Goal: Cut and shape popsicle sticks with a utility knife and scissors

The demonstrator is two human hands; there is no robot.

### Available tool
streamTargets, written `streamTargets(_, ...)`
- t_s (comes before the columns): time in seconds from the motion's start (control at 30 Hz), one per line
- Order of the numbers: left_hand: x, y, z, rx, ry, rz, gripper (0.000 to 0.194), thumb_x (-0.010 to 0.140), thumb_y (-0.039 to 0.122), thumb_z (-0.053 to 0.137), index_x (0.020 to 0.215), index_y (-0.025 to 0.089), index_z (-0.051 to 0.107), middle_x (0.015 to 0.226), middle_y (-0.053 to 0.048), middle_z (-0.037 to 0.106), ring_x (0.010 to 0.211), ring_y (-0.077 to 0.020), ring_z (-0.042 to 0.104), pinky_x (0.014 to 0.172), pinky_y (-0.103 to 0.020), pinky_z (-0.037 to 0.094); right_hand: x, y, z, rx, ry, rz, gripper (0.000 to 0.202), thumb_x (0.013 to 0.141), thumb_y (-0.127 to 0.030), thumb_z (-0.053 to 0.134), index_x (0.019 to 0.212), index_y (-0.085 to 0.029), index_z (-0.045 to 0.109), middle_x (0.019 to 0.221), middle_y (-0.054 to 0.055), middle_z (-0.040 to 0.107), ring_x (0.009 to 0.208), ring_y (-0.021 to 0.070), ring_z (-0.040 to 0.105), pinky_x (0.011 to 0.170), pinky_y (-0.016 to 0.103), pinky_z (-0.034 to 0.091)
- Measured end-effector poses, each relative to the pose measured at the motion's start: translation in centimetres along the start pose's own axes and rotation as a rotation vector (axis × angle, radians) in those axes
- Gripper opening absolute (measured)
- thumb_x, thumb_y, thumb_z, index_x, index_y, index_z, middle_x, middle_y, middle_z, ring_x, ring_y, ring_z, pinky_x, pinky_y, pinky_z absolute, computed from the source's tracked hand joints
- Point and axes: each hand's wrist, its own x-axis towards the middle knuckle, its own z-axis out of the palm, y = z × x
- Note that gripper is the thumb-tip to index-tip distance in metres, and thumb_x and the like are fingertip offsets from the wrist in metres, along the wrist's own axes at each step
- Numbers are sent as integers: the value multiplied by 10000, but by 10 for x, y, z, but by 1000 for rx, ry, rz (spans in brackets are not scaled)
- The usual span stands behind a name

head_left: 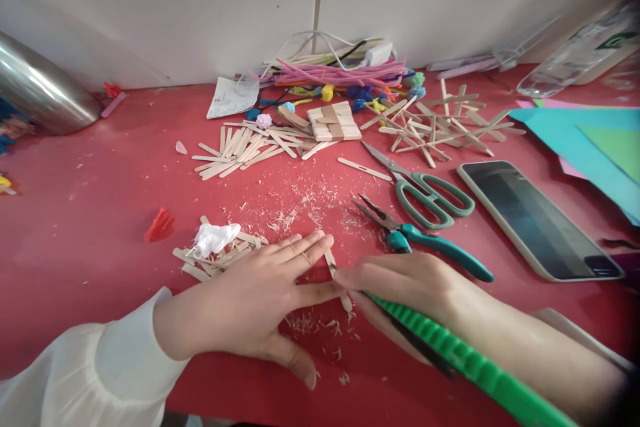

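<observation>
My left hand (265, 293) lies flat with its fingers spread, the fingertips pressing on or beside a wooden craft stick (345, 302) on the red table. My right hand (400, 280) is closed around a long green ridged utility knife (450, 340), whose tip meets the stick near my left fingers. The blade itself is mostly hidden by my fingers. Pale wood shavings (310, 200) are scattered around the stick. Left of my left hand is a small pile of cut sticks (235, 255) with a crumpled white piece (215, 239) on top.
Teal-handled pliers (440, 247) and green-handled scissors (430, 193) lie beyond my right hand, beside a phone (535, 220). Farther back are loose craft sticks (240, 152), a bundled stack (345, 121) and pink pipe cleaners (340, 73). A metal bottle (45, 87) stands left; coloured paper (565, 137) lies right.
</observation>
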Motion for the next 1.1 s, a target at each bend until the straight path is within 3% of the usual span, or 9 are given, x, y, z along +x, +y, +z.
streamTargets(0.07, 0, 0, 1, 4, -8, -8, 872, 654, 727, 520, 1364, 242, 375, 1492, -169, 112, 1346, -378, 165, 1054, -521, 237, 1, 0, -2, -143, -91, -171, 229, 889, -214, 379, 823, -168, 594, 638, 36, 563, 518, 145, 494, 468, 268, 368)
streamTargets(0.13, -1, 0, 1, 4, -16, -18, 868, 660, 724, 518, 1365, 240, 373, 1492, -170, 111, 1343, -383, 171, 1051, -521, 240, 3, -2, -3, -206, -139, -233, 266, 895, -156, 333, 831, -141, 590, 640, 44, 564, 518, 142, 491, 461, 267, 366)
streamTargets(0.33, -2, 0, -2, 2, -24, -14, 816, 690, 700, 513, 1378, 299, 337, 1498, -133, 139, 1340, -371, 201, 1048, -510, 250, 9, -2, -1, 3, 135, 133, 149, 844, -149, 458, 844, -198, 600, 652, -44, 621, 512, 58, 557, 486, 153, 425)
streamTargets(0.5, -2, 0, -1, -1, -1, -12, 798, 695, 693, 514, 1372, 309, 340, 1502, -130, 119, 1343, -368, 198, 1030, -508, 280, 5, 0, -2, -20, 160, 262, 122, 836, -244, 511, 885, -273, 619, 710, -69, 648, 583, 72, 594, 519, 162, 458)
streamTargets(0.8, -1, 2, -3, 16, 12, -8, 786, 706, 684, 509, 1362, 274, 373, 1480, -167, 185, 1336, -376, 207, 1025, -515, 291, 7, -2, 2, -25, 83, 99, 139, 843, -161, 462, 877, -205, 590, 614, -53, 612, 481, 58, 560, 468, 159, 440)
streamTargets(1.0, 0, -2, 2, 46, 69, 36, 714, 730, 650, 517, 1333, 283, 411, 1477, -131, 227, 1339, -327, 238, 1051, -483, 276, 3, 8, -5, -229, 347, 53, 171, 826, -150, 504, 967, -223, 566, 730, -22, 663, 509, 78, 582, 501, 187, 467)
streamTargets(1.1, 1, -6, 3, 86, 159, 67, 636, 770, 615, 495, 1280, 236, 479, 1447, -153, 296, 1324, -296, 295, 1042, -452, 308, 4, 16, -10, -318, 283, -4, 223, 848, -187, 507, 1068, -190, 547, 830, 21, 658, 645, 114, 629, 592, 217, 501)
